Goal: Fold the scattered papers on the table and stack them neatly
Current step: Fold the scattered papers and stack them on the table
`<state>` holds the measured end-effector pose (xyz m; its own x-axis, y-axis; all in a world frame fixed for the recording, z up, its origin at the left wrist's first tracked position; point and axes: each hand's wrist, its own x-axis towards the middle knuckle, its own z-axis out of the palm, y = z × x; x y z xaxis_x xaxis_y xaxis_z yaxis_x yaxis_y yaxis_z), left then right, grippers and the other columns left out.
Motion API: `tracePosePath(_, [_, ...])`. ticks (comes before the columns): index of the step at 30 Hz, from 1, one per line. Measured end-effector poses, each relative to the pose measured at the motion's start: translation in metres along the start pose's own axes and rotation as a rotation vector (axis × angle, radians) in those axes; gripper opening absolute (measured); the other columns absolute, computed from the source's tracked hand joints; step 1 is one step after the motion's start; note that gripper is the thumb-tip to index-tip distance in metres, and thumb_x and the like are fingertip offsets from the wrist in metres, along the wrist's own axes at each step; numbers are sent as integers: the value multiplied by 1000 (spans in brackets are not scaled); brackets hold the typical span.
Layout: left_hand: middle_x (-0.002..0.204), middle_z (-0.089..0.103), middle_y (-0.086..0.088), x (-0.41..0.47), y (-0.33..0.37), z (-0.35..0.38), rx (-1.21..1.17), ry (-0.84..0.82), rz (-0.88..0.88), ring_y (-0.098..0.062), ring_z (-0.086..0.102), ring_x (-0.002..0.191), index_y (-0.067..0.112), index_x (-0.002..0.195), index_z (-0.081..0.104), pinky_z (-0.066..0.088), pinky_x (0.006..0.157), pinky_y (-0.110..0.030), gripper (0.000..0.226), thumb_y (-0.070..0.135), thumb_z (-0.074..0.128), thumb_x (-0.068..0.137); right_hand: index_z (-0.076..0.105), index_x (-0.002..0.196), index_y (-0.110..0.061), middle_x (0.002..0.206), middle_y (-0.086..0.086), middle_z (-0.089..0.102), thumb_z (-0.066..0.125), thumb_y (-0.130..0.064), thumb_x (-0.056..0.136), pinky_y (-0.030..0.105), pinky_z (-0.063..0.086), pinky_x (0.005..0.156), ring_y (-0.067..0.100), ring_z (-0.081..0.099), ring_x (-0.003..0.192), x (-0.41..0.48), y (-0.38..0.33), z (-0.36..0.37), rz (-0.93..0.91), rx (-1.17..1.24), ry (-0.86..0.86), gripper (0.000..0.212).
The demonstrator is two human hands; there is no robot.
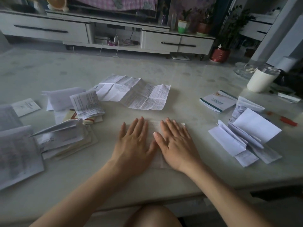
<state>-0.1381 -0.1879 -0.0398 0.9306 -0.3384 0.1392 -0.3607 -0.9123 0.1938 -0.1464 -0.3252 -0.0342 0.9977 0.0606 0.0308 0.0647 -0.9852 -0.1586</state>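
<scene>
A folded white paper [155, 126] lies flat on the table's near middle. My left hand [135, 141] and my right hand [176, 143] press down on it side by side, fingers straight and spread, covering most of it. Behind them an unfolded, creased printed sheet [136, 92] lies open. A loose heap of papers and booklets [72, 126] sits to the left. To the right lies a pile of folded white papers [244, 138], with a white-and-green booklet [218, 101] just beyond it.
The pale marble table [188, 82] has its front edge close to my knee. A white cup [260, 80] and a glass dish [244, 69] stand at the back right. A red object [287, 120] lies by the right pile. More sheets [16, 154] overhang the left.
</scene>
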Motion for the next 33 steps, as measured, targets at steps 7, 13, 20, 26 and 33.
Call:
tracePosePath(7, [159,-4,1,-2,-1,0,17,-19,-26,-12,-5,145,19,150,3,-10,114,-39,98,55,-19,62,0,150,-21,158,-4,-8,14,-50,97,41,-14,115,13,-9,145,-14,36,-14,122,-56,-77,62])
tracePosePath(13, [159,-6,1,-2,1,0,17,-29,-56,-14,-6,145,19,150,-5,-7,115,-44,97,58,-19,62,20,147,-13,154,6,23,36,-28,97,31,9,113,22,16,142,1,29,-32,-54,85,-8,54])
tracePosePath(20, [157,-15,-9,-6,2,2,-54,89,-81,-22,-14,144,10,148,-11,-9,114,-43,95,64,-7,69,63,93,-16,89,1,53,67,-22,74,29,34,76,21,51,91,48,2,-65,-51,67,-180,21])
tracePosePath(26, [146,35,-12,-14,-7,-11,-780,629,-11,-23,39,131,8,141,29,29,112,-34,71,43,51,84,66,85,-3,81,12,66,70,-9,78,27,45,70,13,55,72,42,21,-97,-63,639,-184,10])
tracePosePath(33, [106,69,-16,-14,-15,-38,-1790,57,-270,-24,70,90,3,118,56,57,77,-35,54,39,68,80,63,98,-2,83,8,71,63,-2,84,28,58,64,15,69,68,20,31,-92,106,1344,-164,14])
